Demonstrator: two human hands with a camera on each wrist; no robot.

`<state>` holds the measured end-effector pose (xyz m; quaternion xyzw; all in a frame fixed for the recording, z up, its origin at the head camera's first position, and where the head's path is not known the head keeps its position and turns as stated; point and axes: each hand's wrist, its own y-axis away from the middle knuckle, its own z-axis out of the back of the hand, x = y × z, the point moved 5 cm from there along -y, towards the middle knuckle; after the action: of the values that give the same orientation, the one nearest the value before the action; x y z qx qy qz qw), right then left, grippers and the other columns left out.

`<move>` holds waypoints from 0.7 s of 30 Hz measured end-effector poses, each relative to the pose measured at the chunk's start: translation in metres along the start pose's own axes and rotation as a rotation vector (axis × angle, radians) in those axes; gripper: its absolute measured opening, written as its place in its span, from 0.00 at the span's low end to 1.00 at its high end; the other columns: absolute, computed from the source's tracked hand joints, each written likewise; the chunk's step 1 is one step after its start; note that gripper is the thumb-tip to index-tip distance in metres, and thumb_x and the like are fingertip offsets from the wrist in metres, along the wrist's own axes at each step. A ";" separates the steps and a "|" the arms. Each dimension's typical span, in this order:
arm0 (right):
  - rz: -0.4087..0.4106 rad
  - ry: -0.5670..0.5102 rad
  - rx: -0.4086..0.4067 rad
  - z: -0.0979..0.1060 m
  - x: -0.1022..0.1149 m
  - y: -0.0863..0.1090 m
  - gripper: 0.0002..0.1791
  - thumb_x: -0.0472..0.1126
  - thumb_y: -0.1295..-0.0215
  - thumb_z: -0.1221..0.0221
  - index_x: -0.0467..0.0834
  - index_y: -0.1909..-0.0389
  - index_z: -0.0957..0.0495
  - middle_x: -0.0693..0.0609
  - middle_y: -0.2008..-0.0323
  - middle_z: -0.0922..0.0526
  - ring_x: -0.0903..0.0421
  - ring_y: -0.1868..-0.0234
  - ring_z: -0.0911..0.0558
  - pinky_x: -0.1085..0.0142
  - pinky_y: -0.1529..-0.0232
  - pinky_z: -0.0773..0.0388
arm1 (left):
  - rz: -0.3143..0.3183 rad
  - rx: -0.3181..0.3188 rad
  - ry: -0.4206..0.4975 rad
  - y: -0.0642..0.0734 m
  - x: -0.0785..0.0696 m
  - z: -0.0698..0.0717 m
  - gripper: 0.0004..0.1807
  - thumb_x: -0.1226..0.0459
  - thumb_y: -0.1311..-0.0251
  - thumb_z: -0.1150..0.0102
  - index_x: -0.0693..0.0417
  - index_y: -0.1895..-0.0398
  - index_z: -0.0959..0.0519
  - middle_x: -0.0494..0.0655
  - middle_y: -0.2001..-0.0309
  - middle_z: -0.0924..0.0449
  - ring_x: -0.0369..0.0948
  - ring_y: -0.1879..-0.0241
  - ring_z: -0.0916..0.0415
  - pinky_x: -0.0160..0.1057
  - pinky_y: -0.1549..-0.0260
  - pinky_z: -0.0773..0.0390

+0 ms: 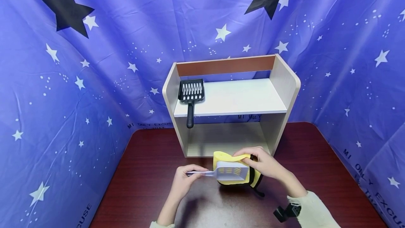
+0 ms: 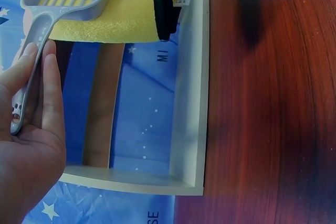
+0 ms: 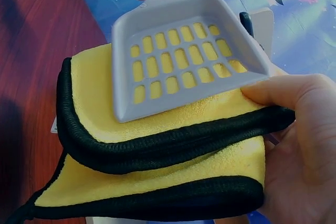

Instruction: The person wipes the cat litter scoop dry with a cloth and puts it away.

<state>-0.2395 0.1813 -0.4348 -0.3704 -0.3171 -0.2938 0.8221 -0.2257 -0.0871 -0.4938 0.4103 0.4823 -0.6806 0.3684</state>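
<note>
Between thumb and fingers, my left hand (image 1: 186, 180) pinches the handle of a light grey slotted litter scoop (image 3: 181, 61). My right hand (image 1: 261, 161) grips a folded yellow cloth (image 3: 92, 87) with black edging, its thumb on top near the scoop's front edge. The cloth lies behind the scoop's pan, and yellow shows through the slots. Both are held up above the table in front of the shelf. In the left wrist view, the left hand (image 2: 31, 124) has its fingers along the scoop's handle (image 2: 39, 38).
A two-tier wooden shelf (image 1: 234, 97) stands at the back of the dark red table (image 1: 145, 175). On its upper board, at the left, lies a black slotted scoop (image 1: 191, 90), its handle jutting over the front edge. Blue star-patterned curtains (image 1: 110, 90) surround the table.
</note>
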 end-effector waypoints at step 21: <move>-0.037 0.010 -0.030 0.012 -0.007 0.013 0.14 0.29 0.32 0.43 0.44 0.51 0.16 0.48 0.56 0.12 0.71 0.56 0.20 0.72 0.63 0.20 | -0.047 -0.065 -0.027 0.000 -0.004 0.014 0.07 0.72 0.44 0.34 0.65 0.63 0.13 0.61 0.64 0.12 0.27 0.66 0.17 0.30 0.68 0.16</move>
<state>-0.2384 0.1993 -0.4391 -0.3752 -0.3154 -0.3155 0.8125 -0.2270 -0.0996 -0.4874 0.3774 0.5090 -0.6784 0.3718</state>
